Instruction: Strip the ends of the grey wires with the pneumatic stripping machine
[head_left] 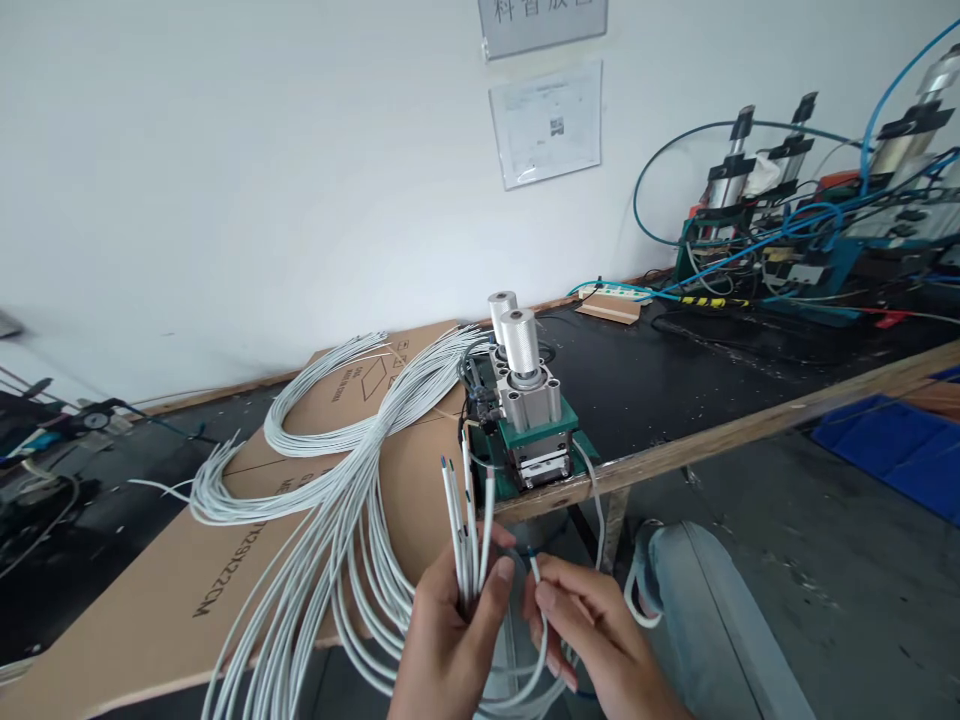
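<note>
Several white cable ends (466,520) are sitting upright in our left hand (450,640), its grip bunching them so tips line up; our right hand (592,630) is pinching one cable (537,590), just below the small press (529,420) at the tabletop (675,390) edge.

We stood in a small factory workshop for wire and cable work. A long workbench (750,425) with a black top and a raw wooden edge ran along a plain white wall. Near the middle sat a small green pneumatic press (529,420) with two shiny air cylinders on top. At the far right stood more such machines (817,200), tangled in blue air hoses (757,245) and wiring. Loops of grey-white cable (330,470) lay over flattened cardboard (150,600) on the left. Printed notices (546,122) hung on the wall, the floor was bare concrete, and blue bins (892,445) sat under the bench at the right.
</note>
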